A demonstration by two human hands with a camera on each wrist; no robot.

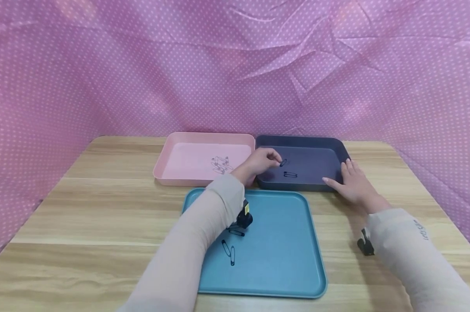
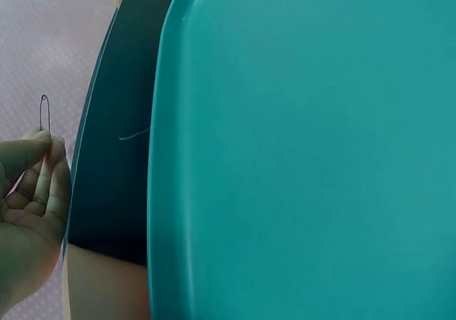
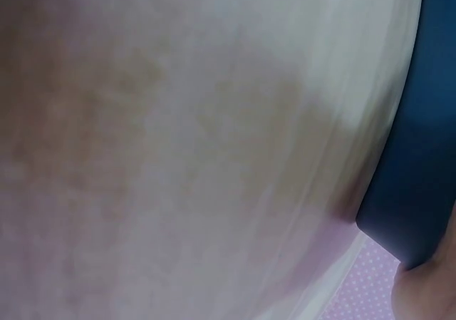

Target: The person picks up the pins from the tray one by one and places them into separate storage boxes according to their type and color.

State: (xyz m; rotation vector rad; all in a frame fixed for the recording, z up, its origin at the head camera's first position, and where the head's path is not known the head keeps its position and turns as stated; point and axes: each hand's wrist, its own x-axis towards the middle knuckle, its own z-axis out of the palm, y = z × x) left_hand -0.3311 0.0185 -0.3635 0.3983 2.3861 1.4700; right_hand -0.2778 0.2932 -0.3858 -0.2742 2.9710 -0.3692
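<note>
Between thumb and fingertips, my left hand [image 1: 259, 160] pinches a black safety pin [image 1: 283, 163] over the left part of the dark blue tray [image 1: 316, 161]. In the left wrist view the safety pin [image 2: 45, 113] points up from the fingertips, coil end on top. Below it, dark safety pins [image 1: 290, 174] lie side by side on the tray floor. My right hand [image 1: 355, 184] rests with spread fingers on that tray's front right corner. Only an edge of the right hand [image 3: 427, 291] shows in the right wrist view, against the tray wall.
A pink tray [image 1: 188, 161] holding several silvery safety pins [image 1: 221, 164] adjoins the dark one on the left. Nearer, a teal tray [image 1: 273, 247] carries several black safety pins [image 1: 232, 255], partly behind the left sleeve. Pink dotted cloth [image 1: 235, 73] hangs behind the wooden table [image 1: 82, 225].
</note>
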